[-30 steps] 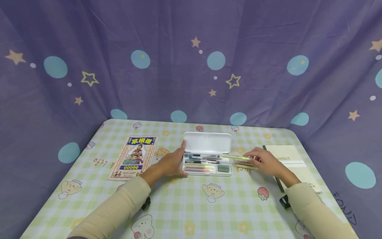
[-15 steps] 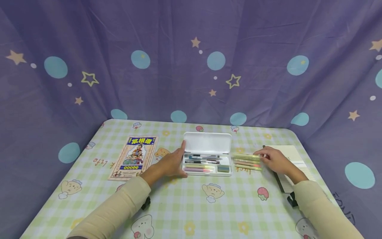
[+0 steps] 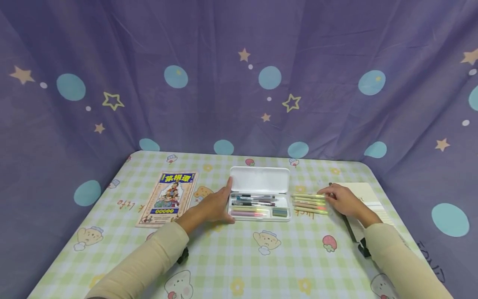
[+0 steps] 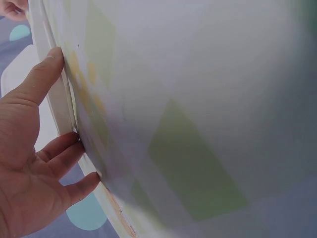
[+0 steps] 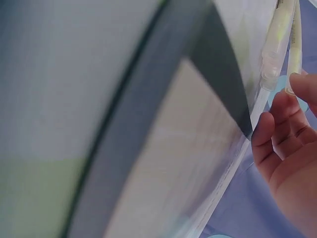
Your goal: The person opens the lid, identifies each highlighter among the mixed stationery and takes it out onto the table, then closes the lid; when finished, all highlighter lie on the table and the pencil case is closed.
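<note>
A white pencil case (image 3: 259, 168) lies with its lid raised, holding several dark pens (image 3: 254, 203), pastel highlighters (image 3: 248, 214) and a small grey-green block (image 3: 279, 212). Along its left side my left hand (image 3: 215, 205) is spread, thumb near the front corner and a finger up by the lid. In the left wrist view the fingers touch the case edge fairly straight. Several more highlighters (image 3: 310, 210) lie in a row right of the case. At the right end of the farthest, my right hand (image 3: 343, 202) pinches a yellow highlighter (image 5: 294, 54) between thumb and index finger.
Under the right forearm lies a cream notebook (image 3: 360, 191) with a dark spine, partly hidden. A booklet with a colourful cover (image 3: 169, 199) lies on the left. The checked tablecloth (image 3: 239, 253) covers the table up to the purple curtain (image 3: 239, 124) behind.
My right hand has lowered the highlighter from over the case's right edge into the row beside it and shifted slightly right. The left hand stays at the case.
</note>
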